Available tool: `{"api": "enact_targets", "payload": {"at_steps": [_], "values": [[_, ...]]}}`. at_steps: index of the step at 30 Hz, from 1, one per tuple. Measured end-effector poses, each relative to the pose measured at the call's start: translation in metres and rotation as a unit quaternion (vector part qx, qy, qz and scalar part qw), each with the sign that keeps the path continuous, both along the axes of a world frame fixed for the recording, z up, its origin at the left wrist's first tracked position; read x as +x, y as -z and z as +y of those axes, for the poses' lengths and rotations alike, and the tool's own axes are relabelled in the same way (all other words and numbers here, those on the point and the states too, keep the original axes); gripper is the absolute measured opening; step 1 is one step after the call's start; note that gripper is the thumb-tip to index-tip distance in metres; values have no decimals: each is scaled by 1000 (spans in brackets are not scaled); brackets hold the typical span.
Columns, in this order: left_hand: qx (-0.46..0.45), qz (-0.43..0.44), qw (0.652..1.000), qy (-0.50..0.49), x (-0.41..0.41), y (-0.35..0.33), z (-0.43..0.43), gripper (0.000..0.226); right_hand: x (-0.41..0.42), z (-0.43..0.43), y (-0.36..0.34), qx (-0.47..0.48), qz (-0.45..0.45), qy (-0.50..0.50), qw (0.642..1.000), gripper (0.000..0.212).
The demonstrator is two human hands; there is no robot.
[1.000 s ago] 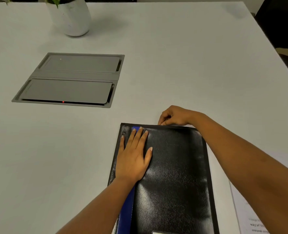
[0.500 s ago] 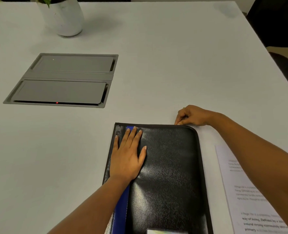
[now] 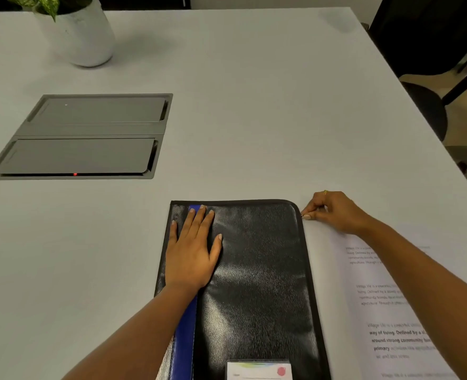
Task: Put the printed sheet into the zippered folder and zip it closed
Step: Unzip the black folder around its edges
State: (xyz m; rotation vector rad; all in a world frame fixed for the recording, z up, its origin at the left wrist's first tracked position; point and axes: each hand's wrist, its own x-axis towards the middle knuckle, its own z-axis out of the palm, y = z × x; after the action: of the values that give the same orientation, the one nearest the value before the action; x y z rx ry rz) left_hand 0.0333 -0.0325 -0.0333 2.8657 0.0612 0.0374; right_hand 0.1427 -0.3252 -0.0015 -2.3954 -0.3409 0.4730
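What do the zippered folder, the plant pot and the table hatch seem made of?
Zippered folder: black leather or imitation, judging by pebbled grain and soft glare. Plant pot: probably ceramic, white, matte, smooth rounded wall. Table hatch: likely metal, grey satin finish with crisp edges.

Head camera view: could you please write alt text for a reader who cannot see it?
A person's left hand lies flat on a black zippered folder on a white table while the right hand pinches the folder's edge at its far right corner. A printed sheet lies beside the folder, under the right forearm.
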Motion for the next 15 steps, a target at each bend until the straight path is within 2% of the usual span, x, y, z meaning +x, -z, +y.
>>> {"api": "enact_targets", "payload": {"at_steps": [8,15], "values": [[4,3,1000,-8,-1,-1,1,54,-16,1,-9,-52,-73,-14,996,9],[7,5,1000,-12,0,0,0,55,-24,1,-14,-21,-81,-17,996,9]]}}
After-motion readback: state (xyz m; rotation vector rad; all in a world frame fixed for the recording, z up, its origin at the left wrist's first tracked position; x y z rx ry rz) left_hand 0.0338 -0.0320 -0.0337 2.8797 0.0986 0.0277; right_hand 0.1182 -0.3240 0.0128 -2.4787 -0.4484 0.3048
